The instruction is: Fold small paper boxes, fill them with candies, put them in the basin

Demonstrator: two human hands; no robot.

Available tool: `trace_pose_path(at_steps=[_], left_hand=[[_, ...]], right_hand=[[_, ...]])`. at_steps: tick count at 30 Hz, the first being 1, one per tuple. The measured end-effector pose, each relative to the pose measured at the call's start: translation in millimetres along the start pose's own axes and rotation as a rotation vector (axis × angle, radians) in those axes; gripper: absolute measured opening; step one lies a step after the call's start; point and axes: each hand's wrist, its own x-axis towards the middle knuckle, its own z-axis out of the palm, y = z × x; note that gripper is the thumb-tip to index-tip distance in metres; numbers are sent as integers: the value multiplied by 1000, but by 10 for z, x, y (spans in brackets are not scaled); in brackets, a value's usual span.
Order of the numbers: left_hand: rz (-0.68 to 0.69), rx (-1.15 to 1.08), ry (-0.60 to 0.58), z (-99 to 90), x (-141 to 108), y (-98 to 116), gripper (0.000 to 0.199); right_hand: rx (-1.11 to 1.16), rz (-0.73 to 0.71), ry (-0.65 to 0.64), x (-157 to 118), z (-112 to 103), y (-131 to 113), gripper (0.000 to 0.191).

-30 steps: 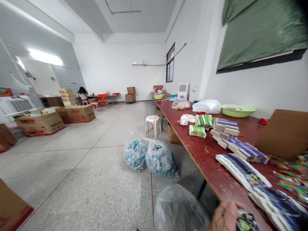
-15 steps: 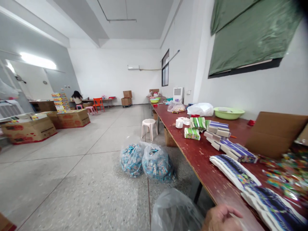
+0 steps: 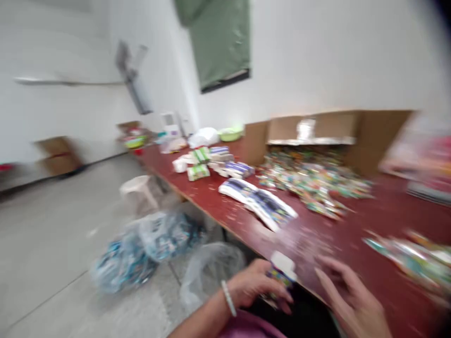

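Note:
My left hand [image 3: 259, 285], with a white bracelet at its wrist, is closed around a small printed box [image 3: 282, 268] whose white flap stands up, at the table's front edge. To its right, my right hand [image 3: 352, 293] is held over the red table [image 3: 391, 234] with its fingers apart and nothing in them. Beyond the hands lies a row of flat blue-and-white cartons [image 3: 259, 199]. A heap of shiny wrapped packets [image 3: 313, 180] spills from an open cardboard box [image 3: 256, 141]. The picture is blurred by motion.
Green [image 3: 199, 171] and purple [image 3: 239, 169] carton bundles stand farther back, near a green basin [image 3: 230, 133]. More packets [image 3: 412, 258] lie at the right. On the floor are filled bags [image 3: 123, 263], a clear bag [image 3: 211, 270] and a white stool [image 3: 141, 190].
The view has swung right and down. Both hands now show at the table's edge, with a small box in my left hand; only one hand showed before.

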Motion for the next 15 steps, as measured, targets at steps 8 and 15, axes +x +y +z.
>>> trace_pose_path(at_steps=[8, 15], left_hand=[[-5, 178, 131, 84, 468, 74, 36], [-2, 169, 235, 87, 542, 29, 47]], right_hand=[[-859, 85, 751, -339, -1543, 991, 49], [-1031, 229, 568, -161, -1414, 1203, 63]])
